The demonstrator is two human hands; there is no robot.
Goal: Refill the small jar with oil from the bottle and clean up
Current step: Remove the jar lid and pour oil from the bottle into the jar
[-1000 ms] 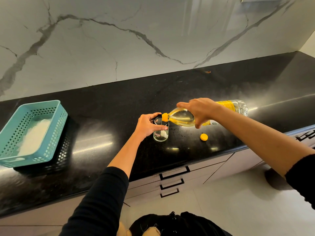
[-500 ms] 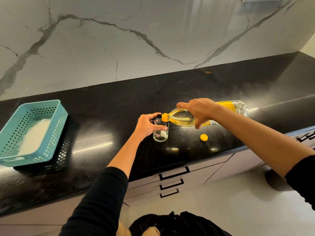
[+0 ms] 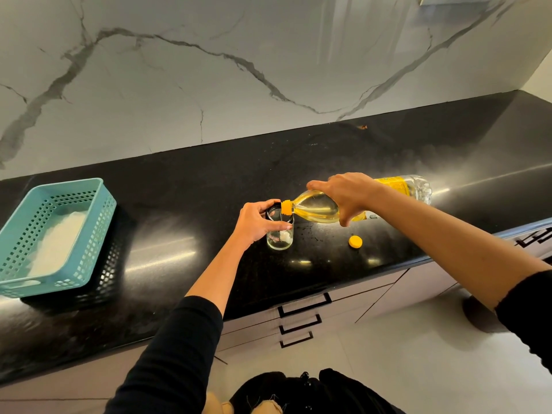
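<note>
A small clear glass jar stands upright on the black countertop. My left hand grips it around the rim. My right hand holds a clear plastic oil bottle tipped almost flat, its yellow neck over the jar's mouth. Yellow oil fills the bottle's lower side. The bottle's yellow cap lies on the counter to the right of the jar. I cannot tell how much oil is in the jar.
A teal perforated basket with a white cloth inside sits at the counter's left. A marble wall runs behind the counter. Drawers with black handles lie below the front edge.
</note>
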